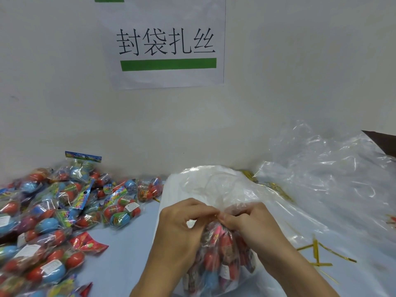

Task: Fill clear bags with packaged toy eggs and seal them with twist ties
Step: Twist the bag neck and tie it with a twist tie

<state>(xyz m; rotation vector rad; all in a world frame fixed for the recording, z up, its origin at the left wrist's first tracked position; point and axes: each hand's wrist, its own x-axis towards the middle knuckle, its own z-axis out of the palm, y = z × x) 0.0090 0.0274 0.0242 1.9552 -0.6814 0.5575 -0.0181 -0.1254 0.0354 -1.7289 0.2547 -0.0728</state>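
Hands met at the gathered neck of one filled bag (216, 260), which stood on the blue table (128, 243) near the front edge, between the person's forearms. The left hand (182, 224) curled its fingers round the bunched plastic from the left, and the right hand (246, 219) pinched the same neck from the other side; a glint of gold showed where the fingertips met, most likely a tie (216, 215) being wound on, though it was too small to tell how many turns it had. The bag looked full of red and blue eggs, so by my reading the filling of this one was done and only the sealing was left. Much remained beyond it: a large heap of egg packs (53, 211) lay loose on the left of the table, well apart from the hands. Spare gold ties (317, 254) lay scattered to the right, and a pile of empty clear bags (332, 179) sat behind and to the right against the wall. No other sealed bag could be made out. A sign (167, 43) with Chinese characters hung on the wall above.
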